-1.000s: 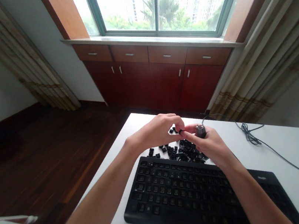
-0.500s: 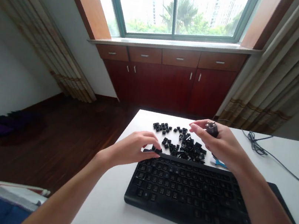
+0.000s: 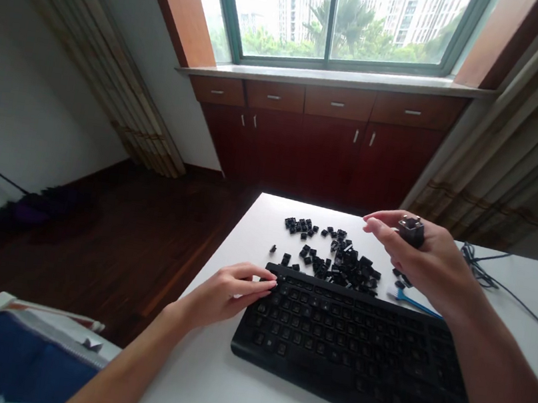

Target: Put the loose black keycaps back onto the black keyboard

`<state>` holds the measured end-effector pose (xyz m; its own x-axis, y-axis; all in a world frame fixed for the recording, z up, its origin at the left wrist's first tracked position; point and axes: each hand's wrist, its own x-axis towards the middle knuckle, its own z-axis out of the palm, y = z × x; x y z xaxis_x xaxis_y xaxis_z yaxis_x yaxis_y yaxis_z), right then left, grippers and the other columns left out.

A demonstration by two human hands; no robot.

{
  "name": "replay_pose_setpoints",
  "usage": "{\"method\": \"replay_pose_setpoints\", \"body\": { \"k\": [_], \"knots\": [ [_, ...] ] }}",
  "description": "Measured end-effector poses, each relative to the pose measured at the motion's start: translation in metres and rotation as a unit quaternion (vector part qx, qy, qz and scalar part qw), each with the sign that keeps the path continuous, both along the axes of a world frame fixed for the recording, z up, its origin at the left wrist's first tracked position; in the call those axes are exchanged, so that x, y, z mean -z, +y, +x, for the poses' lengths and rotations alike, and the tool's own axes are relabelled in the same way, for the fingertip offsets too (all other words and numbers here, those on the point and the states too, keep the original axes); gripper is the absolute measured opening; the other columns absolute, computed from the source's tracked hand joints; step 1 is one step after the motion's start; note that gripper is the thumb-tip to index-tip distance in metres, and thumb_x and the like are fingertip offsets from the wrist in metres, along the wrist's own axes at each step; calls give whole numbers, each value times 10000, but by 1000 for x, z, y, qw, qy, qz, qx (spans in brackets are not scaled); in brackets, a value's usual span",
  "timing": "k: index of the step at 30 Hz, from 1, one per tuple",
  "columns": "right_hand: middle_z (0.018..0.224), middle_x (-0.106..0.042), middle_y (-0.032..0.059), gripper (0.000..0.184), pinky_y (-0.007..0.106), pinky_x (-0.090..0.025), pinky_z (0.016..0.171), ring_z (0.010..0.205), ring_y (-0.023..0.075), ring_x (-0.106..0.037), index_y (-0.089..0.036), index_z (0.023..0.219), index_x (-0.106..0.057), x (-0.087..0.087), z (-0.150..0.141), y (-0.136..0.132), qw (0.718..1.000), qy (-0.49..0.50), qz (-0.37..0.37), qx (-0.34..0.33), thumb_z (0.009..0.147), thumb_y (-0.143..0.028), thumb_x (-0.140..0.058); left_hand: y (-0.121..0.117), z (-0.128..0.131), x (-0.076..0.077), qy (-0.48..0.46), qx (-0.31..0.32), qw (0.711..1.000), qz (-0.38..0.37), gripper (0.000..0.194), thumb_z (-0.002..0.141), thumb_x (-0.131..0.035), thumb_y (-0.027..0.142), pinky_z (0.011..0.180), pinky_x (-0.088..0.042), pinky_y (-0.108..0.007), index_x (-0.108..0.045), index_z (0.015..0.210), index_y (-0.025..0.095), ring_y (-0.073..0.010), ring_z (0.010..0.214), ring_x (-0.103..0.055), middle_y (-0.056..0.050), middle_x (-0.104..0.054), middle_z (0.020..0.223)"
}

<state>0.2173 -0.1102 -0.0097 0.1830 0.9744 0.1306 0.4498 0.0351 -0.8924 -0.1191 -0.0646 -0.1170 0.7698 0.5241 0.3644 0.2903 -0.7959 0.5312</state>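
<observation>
The black keyboard [image 3: 328, 345] is being touched at its far left corner by the left hand [image 3: 225, 292], its fingertips being held narrowly together; whether anything small is being pinched cannot be told. Below the right hand [image 3: 424, 262], a blue tool [image 3: 418, 304] is being seen. A dark plug [image 3: 411, 231] is being held in that hand, and beyond the left fingers loose keycaps [image 3: 351, 265] are being seen heaped.

Keyboard [image 3: 352, 355]: no letter or number is coming through legibly from where I'm standing.
Loose black keys [image 3: 348, 265]: no lettering is showing clearly.
</observation>
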Motion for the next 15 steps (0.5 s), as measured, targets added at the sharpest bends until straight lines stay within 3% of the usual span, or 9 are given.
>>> {"method": "replay_pose_setpoints", "body": {
  "k": [7, 15],
  "knots": [
    [570, -517, -11, 444, 251, -373, 441, 509, 126, -477, -207, 1013, -765, 0, 0, 3, 999, -34, 3, 23, 824, -601, -690, -3, 5, 3, -52, -53, 997, -16, 210, 931, -649, 159, 773, -592, -272, -771, 1079, 243, -170, 919, -703, -84, -727, 1072],
    [521, -481, -29, 428, 251, -313, 404, 442, 101, -406, -205, 1010, -765, 2, -2, 3, 999, -51, 13, 1, 851, -589, -663, 1, 5, 5, -51, -21, 998, -1, 246, 932, -639, 132, 802, -575, -318, -755, 1116, 246, -180, 907, -680, -81, -754, 1101]
  ]
}}
